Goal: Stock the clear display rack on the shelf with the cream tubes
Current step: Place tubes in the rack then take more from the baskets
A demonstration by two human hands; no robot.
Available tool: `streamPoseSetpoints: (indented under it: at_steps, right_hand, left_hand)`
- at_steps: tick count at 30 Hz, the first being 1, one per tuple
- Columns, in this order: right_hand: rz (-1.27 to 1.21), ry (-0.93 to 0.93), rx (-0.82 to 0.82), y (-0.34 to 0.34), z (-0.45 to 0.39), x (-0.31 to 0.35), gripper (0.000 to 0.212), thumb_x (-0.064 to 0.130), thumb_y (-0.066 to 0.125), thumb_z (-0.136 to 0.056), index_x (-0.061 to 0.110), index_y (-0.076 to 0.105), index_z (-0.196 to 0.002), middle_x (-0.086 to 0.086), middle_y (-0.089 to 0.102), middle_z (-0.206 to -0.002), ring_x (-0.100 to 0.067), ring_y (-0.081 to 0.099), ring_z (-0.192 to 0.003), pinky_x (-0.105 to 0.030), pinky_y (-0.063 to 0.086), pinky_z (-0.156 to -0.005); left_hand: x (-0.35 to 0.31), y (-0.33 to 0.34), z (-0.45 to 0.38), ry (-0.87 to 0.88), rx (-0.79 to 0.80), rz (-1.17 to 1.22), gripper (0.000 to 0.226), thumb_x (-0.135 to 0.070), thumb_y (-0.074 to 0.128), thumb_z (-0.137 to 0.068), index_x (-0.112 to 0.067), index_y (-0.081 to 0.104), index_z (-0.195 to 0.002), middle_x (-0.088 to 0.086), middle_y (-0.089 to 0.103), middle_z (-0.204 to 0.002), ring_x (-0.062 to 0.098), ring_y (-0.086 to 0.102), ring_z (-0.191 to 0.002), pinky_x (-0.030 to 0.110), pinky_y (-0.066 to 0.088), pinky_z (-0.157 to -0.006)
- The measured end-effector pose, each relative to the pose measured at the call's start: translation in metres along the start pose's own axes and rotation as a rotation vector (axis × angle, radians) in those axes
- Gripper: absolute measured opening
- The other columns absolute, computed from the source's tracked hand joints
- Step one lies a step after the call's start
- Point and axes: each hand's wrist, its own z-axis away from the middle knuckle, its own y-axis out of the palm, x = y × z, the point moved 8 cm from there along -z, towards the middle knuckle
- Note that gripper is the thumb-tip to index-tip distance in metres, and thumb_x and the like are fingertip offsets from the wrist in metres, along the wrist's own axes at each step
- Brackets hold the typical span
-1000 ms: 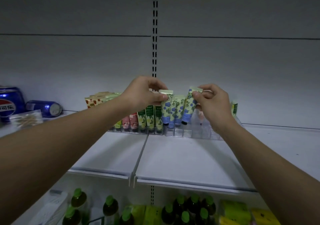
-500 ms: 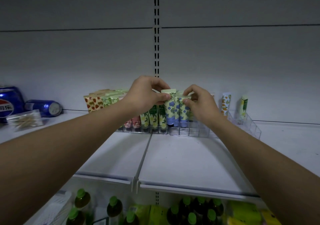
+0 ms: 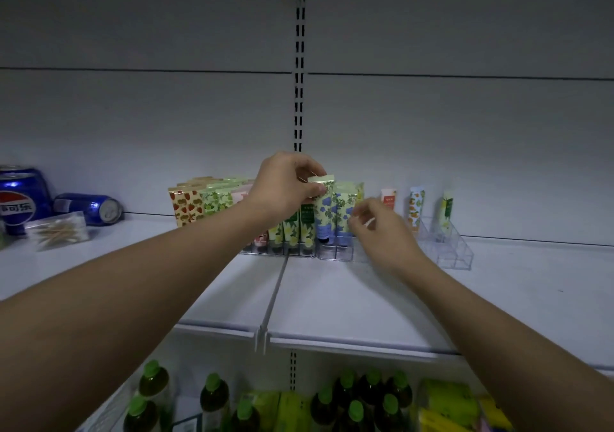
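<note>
The left hand (image 3: pixel 285 187) pinches the flat crimped top of a blue-flowered cream tube (image 3: pixel 324 210), which stands nearly upright, long axis vertical, cap down in the clear rack (image 3: pixel 457 252) on the shelf (image 3: pixel 365 298). A matching tube (image 3: pixel 345 214) stands just beside it, also cap down. The right hand (image 3: pixel 382 232) hovers near that second tube, fingers loosely curled and blurred; I can't tell whether it grips anything. Three more tubes (image 3: pixel 415 207) stand upright farther right. Far left, a blue Pepsi can (image 3: pixel 21 199) shows Chinese lettering; another can (image 3: pixel 88 209) lies on its side.
</note>
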Motion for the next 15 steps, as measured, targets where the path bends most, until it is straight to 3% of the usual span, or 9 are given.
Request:
streamPoseSetpoints:
  at_steps: [3, 7, 10, 15]
  right_hand:
    - [0.128, -0.041, 0.220, 0.019, 0.028, 0.001, 0.017, 0.039, 0.055, -0.094, 0.025, 0.060, -0.102, 0.009, 0.061, -0.101, -0.011, 0.056, -0.087, -0.031, 0.047, -0.076]
    - [0.274, -0.049, 0.430, 0.037, 0.060, -0.001, 0.043, 0.053, 0.049, -0.092, 0.026, 0.056, -0.125, 0.006, 0.054, -0.127, -0.014, 0.051, -0.114, -0.037, 0.044, -0.098]
    - [0.327, -0.041, 0.496, 0.043, 0.078, -0.002, 0.054, 0.055, 0.041, -0.096, 0.026, 0.044, -0.141, 0.006, 0.041, -0.147, -0.016, 0.037, -0.134, -0.036, 0.030, -0.112]
    - [0.362, -0.033, 0.509, 0.044, 0.084, -0.002, 0.057, 0.055, 0.034, -0.097, 0.028, 0.035, -0.148, 0.008, 0.029, -0.156, -0.014, 0.026, -0.142, -0.036, 0.020, -0.117]
  left_hand:
    - [-0.007, 0.000, 0.003, -0.004, -0.019, -0.012, 0.019, -0.001, 0.072, -0.083, -0.011, 0.070, -0.098, 0.002, 0.067, -0.088, 0.019, 0.070, -0.081, 0.026, 0.060, -0.071]
    - [-0.012, 0.002, 0.005, -0.003, -0.042, -0.061, 0.020, -0.003, 0.071, -0.084, -0.011, 0.070, -0.102, 0.001, 0.067, -0.091, 0.016, 0.068, -0.081, 0.024, 0.059, -0.071]
    - [-0.010, 0.007, 0.004, -0.008, -0.058, -0.111, 0.021, -0.004, 0.070, -0.084, -0.011, 0.069, -0.104, 0.003, 0.068, -0.094, 0.017, 0.067, -0.083, 0.030, 0.059, -0.078]
    - [0.000, 0.018, -0.002, -0.012, -0.079, -0.202, 0.022, -0.006, 0.071, -0.084, -0.013, 0.069, -0.104, 0.002, 0.067, -0.096, 0.019, 0.066, -0.085, 0.037, 0.058, -0.083]
